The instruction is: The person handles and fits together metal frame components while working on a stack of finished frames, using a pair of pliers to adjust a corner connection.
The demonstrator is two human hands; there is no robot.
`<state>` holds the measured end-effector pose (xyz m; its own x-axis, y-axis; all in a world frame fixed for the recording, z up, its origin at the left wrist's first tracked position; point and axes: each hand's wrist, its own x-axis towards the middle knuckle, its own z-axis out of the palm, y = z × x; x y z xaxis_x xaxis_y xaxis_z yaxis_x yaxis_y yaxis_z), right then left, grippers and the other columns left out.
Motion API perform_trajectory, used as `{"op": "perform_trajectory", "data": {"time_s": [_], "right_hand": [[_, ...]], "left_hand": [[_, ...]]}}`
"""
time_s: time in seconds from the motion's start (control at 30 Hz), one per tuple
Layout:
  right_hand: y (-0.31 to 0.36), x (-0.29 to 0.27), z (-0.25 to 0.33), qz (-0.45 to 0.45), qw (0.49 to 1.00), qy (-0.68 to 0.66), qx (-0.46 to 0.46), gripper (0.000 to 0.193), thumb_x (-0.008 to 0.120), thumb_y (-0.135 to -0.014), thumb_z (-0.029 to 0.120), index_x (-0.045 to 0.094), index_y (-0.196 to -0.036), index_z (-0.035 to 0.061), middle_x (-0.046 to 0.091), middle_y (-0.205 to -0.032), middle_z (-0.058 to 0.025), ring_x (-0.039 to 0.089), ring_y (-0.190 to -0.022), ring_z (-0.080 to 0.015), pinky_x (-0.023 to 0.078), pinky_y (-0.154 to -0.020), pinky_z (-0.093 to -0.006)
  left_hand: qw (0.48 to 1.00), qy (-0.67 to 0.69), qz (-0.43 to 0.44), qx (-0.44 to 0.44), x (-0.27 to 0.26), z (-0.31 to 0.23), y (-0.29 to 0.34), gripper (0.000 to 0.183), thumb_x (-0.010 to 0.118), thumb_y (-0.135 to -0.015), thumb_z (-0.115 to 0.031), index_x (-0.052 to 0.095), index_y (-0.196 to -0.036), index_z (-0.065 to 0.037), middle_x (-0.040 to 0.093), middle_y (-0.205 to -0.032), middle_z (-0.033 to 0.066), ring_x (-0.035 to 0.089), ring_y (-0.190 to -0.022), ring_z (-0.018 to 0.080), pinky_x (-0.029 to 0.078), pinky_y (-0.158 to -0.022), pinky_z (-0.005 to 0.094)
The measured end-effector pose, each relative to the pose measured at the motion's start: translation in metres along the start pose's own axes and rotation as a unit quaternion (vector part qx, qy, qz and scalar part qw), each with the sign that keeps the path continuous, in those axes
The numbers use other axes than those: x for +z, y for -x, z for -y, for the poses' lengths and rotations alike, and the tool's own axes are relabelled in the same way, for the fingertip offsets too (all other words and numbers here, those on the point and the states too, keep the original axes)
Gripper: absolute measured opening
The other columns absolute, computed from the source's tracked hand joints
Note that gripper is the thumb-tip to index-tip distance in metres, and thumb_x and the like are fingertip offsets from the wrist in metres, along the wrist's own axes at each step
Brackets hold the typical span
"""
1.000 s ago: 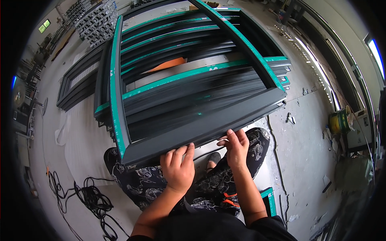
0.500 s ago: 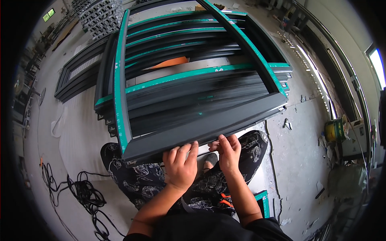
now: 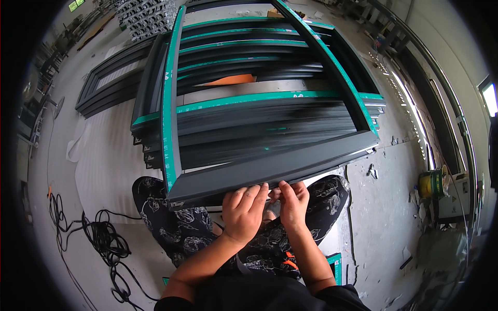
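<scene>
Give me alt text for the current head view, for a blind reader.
A person's left hand and right hand are close together at the near edge of a dark rectangular frame with green strips. Stacked frames show through its opening; black cable lies tangled at left.

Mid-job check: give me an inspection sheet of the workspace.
Surface: pale grey floor, with a pale sheet over it at left.
Job's things: dark frame with green strips, above a stack of similar frames.
Clutter: scraps on the floor at right; orange item, kind unclear.
Hands: left hand and right hand both at the frame's near edge.
Cables: black cable, loosely coiled at left.
Surroundings: stacked metal pieces far left; yellow spool-like object right.
</scene>
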<state>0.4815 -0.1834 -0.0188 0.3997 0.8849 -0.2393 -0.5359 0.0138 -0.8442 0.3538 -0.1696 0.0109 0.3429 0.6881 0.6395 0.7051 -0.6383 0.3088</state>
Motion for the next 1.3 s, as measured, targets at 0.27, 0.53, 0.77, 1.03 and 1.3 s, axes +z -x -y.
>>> {"op": "perform_trajectory", "data": {"time_s": [0.27, 0.53, 0.77, 1.03, 1.3], "right_hand": [[-0.001, -0.002, -0.001, 0.017, 1.000, 0.012, -0.003, 0.010, 0.058, -0.089, 0.006, 0.052, -0.090, -0.0023, 0.063, -0.071, -0.0128, 0.061, -0.060, -0.0195, 0.052, -0.061, -0.0301], [0.001, 0.004, -0.008, 0.041, 0.999, -0.023, 0.012, 0.013, 0.058, -0.090, 0.006, 0.054, -0.100, -0.0017, 0.064, -0.084, -0.0097, 0.064, -0.068, -0.0174, 0.052, -0.061, -0.0293], [0.005, 0.011, -0.011, 0.054, 0.997, -0.045, 0.017, 0.012, 0.060, -0.088, 0.003, 0.052, -0.097, -0.0001, 0.062, -0.079, -0.0078, 0.061, -0.066, -0.0163, 0.050, -0.058, -0.0289], [0.011, 0.023, -0.012, 0.066, 0.996, -0.056, 0.032, 0.010, 0.060, -0.088, 0.002, 0.053, -0.095, 0.0000, 0.060, -0.080, -0.0073, 0.057, -0.062, -0.0152, 0.048, -0.056, -0.0276], [0.013, 0.027, -0.018, 0.057, 0.997, -0.046, 0.017, 0.011, 0.059, -0.088, 0.002, 0.053, -0.097, -0.0008, 0.060, -0.081, -0.0071, 0.057, -0.062, -0.0146, 0.049, -0.059, -0.0280]], "left_hand": [[0.999, -0.012, -0.038, 0.028, -0.033, 0.038, 0.020, 0.020, 0.066, -0.077, -0.008, 0.072, -0.096, -0.007, 0.064, -0.099, 0.0014, 0.060, -0.091, 0.0170, 0.049, -0.076, 0.0309], [0.999, -0.004, -0.036, 0.017, -0.034, 0.038, 0.019, 0.026, 0.069, -0.072, -0.001, 0.071, -0.097, -0.007, 0.063, -0.092, 0.0029, 0.059, -0.083, 0.0196, 0.048, -0.073, 0.0323], [1.000, -0.008, -0.025, -0.003, -0.031, 0.038, 0.021, 0.025, 0.064, -0.075, -0.008, 0.071, -0.099, -0.007, 0.061, -0.092, 0.0000, 0.057, -0.082, 0.0172, 0.046, -0.072, 0.0317], [1.000, -0.016, -0.011, -0.022, -0.031, 0.034, 0.019, 0.025, 0.063, -0.073, -0.007, 0.070, -0.097, -0.007, 0.062, -0.091, 0.0012, 0.057, -0.081, 0.0189, 0.047, -0.073, 0.0326], [0.999, -0.014, -0.015, -0.046, -0.028, 0.029, 0.018, 0.025, 0.063, -0.072, -0.005, 0.070, -0.095, -0.007, 0.062, -0.090, 0.0018, 0.056, -0.081, 0.0202, 0.046, -0.073, 0.0335]]}}
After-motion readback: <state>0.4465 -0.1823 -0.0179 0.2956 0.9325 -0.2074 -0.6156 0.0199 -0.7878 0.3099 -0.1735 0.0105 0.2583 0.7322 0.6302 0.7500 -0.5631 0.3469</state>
